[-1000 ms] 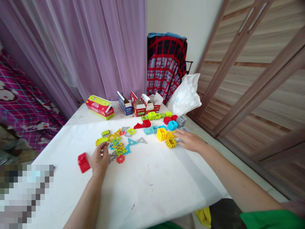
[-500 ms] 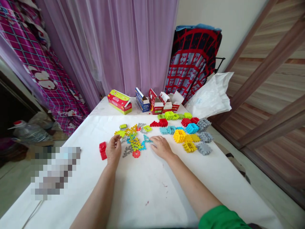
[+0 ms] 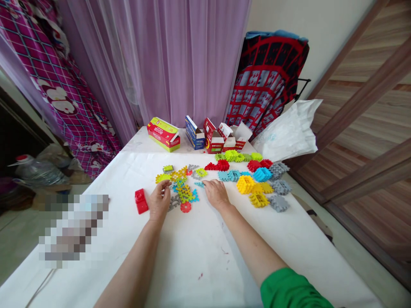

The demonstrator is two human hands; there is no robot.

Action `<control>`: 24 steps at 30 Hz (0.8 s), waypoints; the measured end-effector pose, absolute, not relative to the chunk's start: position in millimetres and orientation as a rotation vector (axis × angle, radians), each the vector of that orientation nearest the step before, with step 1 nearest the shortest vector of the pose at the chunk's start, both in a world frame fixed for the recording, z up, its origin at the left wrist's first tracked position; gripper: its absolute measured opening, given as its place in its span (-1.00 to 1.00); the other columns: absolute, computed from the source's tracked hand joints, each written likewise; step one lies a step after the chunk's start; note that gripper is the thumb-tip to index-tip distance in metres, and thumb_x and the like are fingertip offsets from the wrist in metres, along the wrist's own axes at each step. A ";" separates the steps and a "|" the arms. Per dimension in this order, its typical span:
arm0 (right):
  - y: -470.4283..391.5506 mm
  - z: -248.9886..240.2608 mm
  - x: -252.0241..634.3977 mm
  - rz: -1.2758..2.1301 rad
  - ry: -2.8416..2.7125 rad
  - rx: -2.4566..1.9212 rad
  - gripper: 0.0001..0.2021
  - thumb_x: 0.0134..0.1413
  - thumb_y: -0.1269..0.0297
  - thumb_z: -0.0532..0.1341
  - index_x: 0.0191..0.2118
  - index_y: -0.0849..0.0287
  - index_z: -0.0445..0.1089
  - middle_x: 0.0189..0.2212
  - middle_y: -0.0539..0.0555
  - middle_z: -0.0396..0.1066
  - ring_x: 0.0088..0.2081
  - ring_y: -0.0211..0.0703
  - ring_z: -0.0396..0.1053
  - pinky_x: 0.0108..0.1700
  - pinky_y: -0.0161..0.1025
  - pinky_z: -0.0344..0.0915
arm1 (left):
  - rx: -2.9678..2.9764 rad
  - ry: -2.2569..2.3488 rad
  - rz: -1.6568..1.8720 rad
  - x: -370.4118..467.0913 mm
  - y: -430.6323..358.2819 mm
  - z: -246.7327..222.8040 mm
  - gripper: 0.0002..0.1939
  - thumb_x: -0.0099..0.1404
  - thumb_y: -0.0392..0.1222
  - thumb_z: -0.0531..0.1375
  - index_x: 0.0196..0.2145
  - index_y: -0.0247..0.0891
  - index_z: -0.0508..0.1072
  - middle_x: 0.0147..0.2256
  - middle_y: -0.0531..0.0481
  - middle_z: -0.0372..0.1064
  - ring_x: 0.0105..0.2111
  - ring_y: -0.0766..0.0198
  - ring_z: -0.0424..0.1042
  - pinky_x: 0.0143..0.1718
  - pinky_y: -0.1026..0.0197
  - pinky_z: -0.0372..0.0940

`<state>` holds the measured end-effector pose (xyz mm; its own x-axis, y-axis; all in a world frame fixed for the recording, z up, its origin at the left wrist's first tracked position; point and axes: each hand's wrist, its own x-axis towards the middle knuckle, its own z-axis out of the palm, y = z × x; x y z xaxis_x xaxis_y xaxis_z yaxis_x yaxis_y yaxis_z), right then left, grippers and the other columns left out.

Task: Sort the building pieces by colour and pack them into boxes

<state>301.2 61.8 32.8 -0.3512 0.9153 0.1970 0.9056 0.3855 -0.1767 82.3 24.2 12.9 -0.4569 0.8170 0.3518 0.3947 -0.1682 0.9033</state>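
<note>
My right hand pinches a blue toothed building piece at its fingertips, just right of a loose pile. My left hand is at the pile's left side with loosely curled fingers, the thumb apart from them and nothing visible between. The pile holds flat interlocking pieces: yellow ones, a grey one, a red round one and blue ones. Left of my left hand lies a red plastic block.
On the right stand joined clusters: yellow, blue, grey, red and green. Several cardboard boxes line the table's back edge, with a white bag at the back right. A blurred-out object lies at the left.
My right hand has taken hold of the blue piece at the pile's right side and tilted it up slightly. My left hand has shifted a little to the right, beside the pile.
</note>
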 end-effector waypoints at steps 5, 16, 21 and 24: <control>80.0 34.9 316.7 0.139 -2.095 -1.813 -0.64 0.28 0.32 -0.06 0.08 0.06 0.35 -0.09 0.09 0.51 -0.12 -0.10 0.43 -0.11 -0.22 0.28 | 1.382 1.765 1.659 81.7 24.9 11.0 -0.75 0.22 -0.16 0.08 -0.19 -0.23 0.44 -0.26 -0.09 0.56 -0.33 0.24 0.53 -0.41 0.25 0.38; 109.2 48.4 327.8 0.133 -2.152 -1.886 -0.65 0.21 0.42 0.00 -0.01 0.15 0.44 -0.09 0.18 0.49 -0.07 -0.02 0.41 -0.04 -0.17 0.28 | 1.382 1.773 1.643 81.1 26.1 7.6 -0.75 0.22 -0.15 0.08 -0.17 -0.22 0.43 -0.24 -0.09 0.56 -0.31 0.24 0.53 -0.41 0.26 0.37; 94.4 42.7 326.1 0.105 -2.193 -1.813 -0.66 0.21 0.41 0.01 -0.04 0.10 0.46 -0.04 0.14 0.45 -0.01 -0.05 0.34 0.03 -0.19 0.23 | 1.367 1.761 1.650 83.0 25.8 10.1 -0.75 0.23 -0.15 0.09 -0.16 -0.22 0.44 -0.23 -0.08 0.56 -0.29 0.25 0.54 -0.33 0.25 0.40; 86.9 34.8 324.4 0.143 -2.297 -1.711 -0.69 0.21 0.40 0.03 -0.09 0.09 0.49 -0.06 0.11 0.47 -0.02 -0.06 0.32 0.05 -0.18 0.21 | 1.356 1.756 1.649 83.5 25.8 10.0 -0.75 0.23 -0.16 0.10 -0.17 -0.24 0.44 -0.23 -0.09 0.56 -0.29 0.24 0.54 -0.33 0.25 0.40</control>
